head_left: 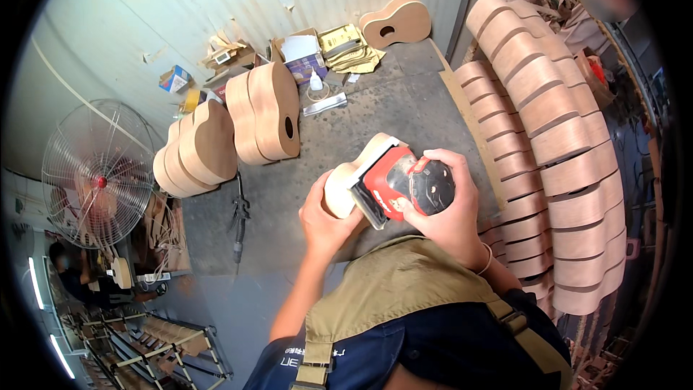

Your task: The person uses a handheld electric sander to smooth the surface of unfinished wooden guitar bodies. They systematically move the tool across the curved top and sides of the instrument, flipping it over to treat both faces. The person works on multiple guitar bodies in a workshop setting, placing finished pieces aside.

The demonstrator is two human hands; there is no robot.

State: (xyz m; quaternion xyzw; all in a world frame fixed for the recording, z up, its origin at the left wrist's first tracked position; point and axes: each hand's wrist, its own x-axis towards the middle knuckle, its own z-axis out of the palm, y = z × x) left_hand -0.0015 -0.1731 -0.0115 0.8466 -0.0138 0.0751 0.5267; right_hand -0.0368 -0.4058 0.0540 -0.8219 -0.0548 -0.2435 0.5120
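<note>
My right hand (pixel 456 222) is closed around a red and black electric sander (pixel 395 179). The sander is tilted, its flat black pad turned toward a small pale wooden guitar body (pixel 338 192). My left hand (pixel 325 218) grips that body by its near left side and holds it up on edge over the dark workbench (pixel 336 130). Pad and wood meet or nearly meet; the sander hides part of the body, so contact is hard to tell.
Guitar bodies (pixel 263 112) stand upright at the bench's left, with more bodies (pixel 195 148) beside them. Another body (pixel 401 25) leans on the back wall near yellow sandpaper packs (pixel 345 43). Tall stacks of bodies (pixel 559 137) rise at right. A fan (pixel 101 180) stands left.
</note>
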